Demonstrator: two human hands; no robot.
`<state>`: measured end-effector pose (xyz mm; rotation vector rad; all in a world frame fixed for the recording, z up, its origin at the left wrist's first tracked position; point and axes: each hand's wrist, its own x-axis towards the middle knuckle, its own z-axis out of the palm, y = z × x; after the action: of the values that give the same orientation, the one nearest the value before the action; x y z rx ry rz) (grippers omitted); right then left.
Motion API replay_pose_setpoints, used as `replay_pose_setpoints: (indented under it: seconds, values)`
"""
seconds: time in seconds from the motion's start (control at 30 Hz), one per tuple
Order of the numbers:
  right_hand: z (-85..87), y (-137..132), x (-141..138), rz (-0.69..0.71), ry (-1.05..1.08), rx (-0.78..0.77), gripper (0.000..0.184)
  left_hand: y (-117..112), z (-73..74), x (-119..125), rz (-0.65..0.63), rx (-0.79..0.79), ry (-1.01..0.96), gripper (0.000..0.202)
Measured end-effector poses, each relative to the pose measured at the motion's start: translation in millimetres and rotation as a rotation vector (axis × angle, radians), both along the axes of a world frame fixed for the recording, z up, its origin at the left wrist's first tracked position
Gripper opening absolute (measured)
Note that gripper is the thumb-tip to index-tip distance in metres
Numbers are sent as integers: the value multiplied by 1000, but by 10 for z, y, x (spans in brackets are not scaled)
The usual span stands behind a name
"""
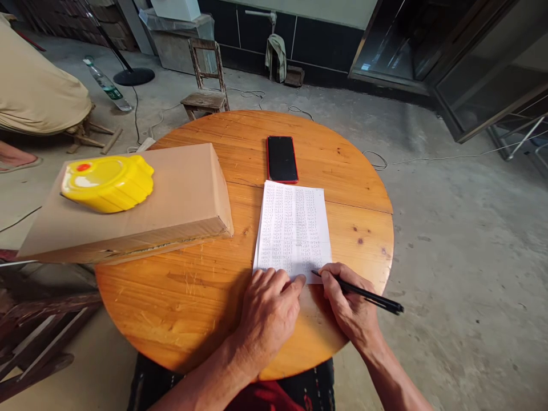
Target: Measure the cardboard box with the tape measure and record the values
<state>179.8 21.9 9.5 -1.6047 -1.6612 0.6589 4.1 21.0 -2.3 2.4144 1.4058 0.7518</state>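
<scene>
A black pen point(368, 295) sits in my right hand point(351, 302), its tip touching the lower right part of a white sheet of paper point(295, 222). Columns of small handwritten figures fill most of the sheet, and another sheet's edge shows beneath it on the left. My left hand point(272, 305) rests on the paper's lower left edge, holding nothing, with the thumb apart from the bent fingers. Just beyond the paper's top edge lies a dark-screened phone point(282, 158) in a red case.
The round wooden table point(180, 308) carries a cardboard box point(184, 188) at left, with a yellow plastic object point(109, 182) on it. Past the table stand a small wooden chair point(208, 91) and a plastic bottle point(107, 84). A seated person's leg point(38, 85) shows at far left.
</scene>
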Motion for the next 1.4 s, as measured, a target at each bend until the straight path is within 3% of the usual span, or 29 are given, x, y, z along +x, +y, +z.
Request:
replay_pose_setpoints:
  seconds: [0.43, 0.87, 1.17, 1.4]
  values:
    - [20, -26, -6, -14, -98, -11, 24, 3, 7, -3, -5, -9, 3, 27]
    - [5, -20, 11, 0, -18, -25, 22, -2, -4, -6, 2, -4, 10, 28]
    - [-121, -81, 28, -268, 316, 52, 15, 1, -2, -2, 1, 17, 6, 26]
    - [-144, -49, 40, -309, 243, 163, 13, -8, -24, -11, -8, 8, 3, 23]
